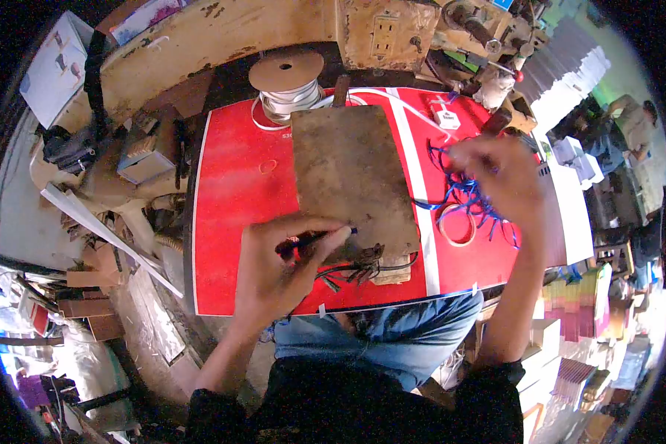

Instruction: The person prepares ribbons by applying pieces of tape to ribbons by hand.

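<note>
In the head view, the left hand [277,259] pinches a dark slender item [308,241] between thumb and forefinger, over the near part of a worn brown board [351,170]. The item's long axis runs crosswise, out of the palm toward the right and slightly away from the wearer; its tip just passes the fingertips, and its other end is hidden in the hand. The board lies on the red-topped table [229,214], its long axis pointing away from the wearer, with the far end leaning a little left. Dark cords [362,272] gather at its near edge.

The right hand [503,177] is blurred near a tangle of blue cords [470,196]; whether its fingers grasp anything cannot be told. An orange-pink ring [457,225] lies flat just beside the cords.

Past the board's far left corner, a spool [287,83] wound with white ribbon stands with its axis upright. Small white characters show on the red just below it, partly covered and not surely readable. A small white box [446,116] at the far right carries dark lettering, too small to read.
</note>
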Demonstrator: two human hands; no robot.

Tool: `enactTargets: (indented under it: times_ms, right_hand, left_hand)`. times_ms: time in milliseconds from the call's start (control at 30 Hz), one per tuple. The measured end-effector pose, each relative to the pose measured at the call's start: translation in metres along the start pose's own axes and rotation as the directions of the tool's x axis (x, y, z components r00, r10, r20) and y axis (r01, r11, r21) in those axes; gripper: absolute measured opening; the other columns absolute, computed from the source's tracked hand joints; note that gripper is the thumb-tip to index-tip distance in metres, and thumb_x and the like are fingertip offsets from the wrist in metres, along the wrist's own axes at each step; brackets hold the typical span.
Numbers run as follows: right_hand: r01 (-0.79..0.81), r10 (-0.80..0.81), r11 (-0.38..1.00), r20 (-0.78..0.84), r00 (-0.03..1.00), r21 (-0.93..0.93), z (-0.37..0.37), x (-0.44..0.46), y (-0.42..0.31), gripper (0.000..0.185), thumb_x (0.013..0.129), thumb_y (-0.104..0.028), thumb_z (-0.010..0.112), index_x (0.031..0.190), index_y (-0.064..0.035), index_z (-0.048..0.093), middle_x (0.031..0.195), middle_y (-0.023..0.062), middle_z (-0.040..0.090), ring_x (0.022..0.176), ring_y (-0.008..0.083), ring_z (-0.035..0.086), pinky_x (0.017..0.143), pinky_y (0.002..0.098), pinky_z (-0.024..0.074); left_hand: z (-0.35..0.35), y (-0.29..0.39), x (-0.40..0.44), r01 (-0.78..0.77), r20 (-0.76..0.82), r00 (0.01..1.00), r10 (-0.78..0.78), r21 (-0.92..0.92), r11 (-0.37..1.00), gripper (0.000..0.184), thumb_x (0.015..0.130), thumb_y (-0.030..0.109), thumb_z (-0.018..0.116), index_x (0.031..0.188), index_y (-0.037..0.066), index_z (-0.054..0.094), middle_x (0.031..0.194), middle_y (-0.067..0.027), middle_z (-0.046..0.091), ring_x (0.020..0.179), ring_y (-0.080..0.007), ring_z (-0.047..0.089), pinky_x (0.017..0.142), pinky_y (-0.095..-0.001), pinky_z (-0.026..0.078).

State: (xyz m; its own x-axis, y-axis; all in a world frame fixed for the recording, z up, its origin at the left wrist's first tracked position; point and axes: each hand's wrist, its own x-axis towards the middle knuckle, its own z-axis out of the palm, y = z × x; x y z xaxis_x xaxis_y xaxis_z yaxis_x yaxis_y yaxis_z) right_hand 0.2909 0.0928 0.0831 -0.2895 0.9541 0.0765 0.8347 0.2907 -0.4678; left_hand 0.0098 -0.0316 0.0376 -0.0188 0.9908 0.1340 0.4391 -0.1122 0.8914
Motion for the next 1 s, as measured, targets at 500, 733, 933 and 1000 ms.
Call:
enactTargets:
  times_ms: [500,733,933,1000]
  right_hand:
    - [0.071,0.094,0.683,-0.184,0.978,0.727,0.066,-0.145,-0.094,0.014,0.089,-0.009,0.071,0.102,-0.0041,0.074,0.091,0.0072,0.075,0.074,0.0096,0.068,0.058,0.0234,0.0503]
    - [0.014,0.184,0.583,-0.149,0.972,0.813,0.089,-0.177,-0.098,0.015,0.086,-0.009,0.075,0.101,-0.0039,0.075,0.086,0.0078,0.074,0.072,0.0085,0.068,0.057,0.0231,0.0505]
    - [-0.035,0.253,0.64,-0.167,0.953,0.767,0.14,-0.206,-0.061,0.014,0.091,-0.004,0.07,0.103,0.0028,0.066,0.098,0.0069,0.065,0.086,0.0096,0.063,0.061,0.0226,0.0511]
    - [-0.126,0.388,0.73,-0.255,0.885,0.672,0.148,-0.21,-0.018,0.011,0.091,-0.009,0.067,0.099,-0.0018,0.07,0.089,0.0127,0.07,0.077,0.0227,0.068,0.066,0.0308,0.0516]
  left_hand:
    - [0.012,0.026,-0.068,0.134,0.08,0.991,-0.109,-0.448,0.884,0.017,0.095,0.009,0.067,0.1,-0.007,0.071,0.084,-0.0124,0.072,0.074,-0.0133,0.068,0.064,-0.0252,0.053]
    - [0.032,0.023,-0.092,0.007,0.083,0.996,0.01,-0.199,0.98,0.012,0.09,0.002,0.07,0.101,-0.001,0.073,0.079,-0.0084,0.07,0.07,-0.0094,0.064,0.059,-0.0225,0.046]
    - [0.055,0.002,-0.108,0.153,0.093,0.985,-0.148,-0.041,0.987,0.014,0.084,0.008,0.077,0.096,0.003,0.075,0.076,-0.0033,0.069,0.062,-0.0059,0.055,0.054,-0.0216,0.04]
    - [0.054,-0.02,-0.113,0.167,0.095,0.981,-0.168,0.017,0.986,0.012,0.084,0.009,0.077,0.095,0.003,0.075,0.076,-0.003,0.069,0.062,-0.0059,0.055,0.053,-0.0221,0.04]
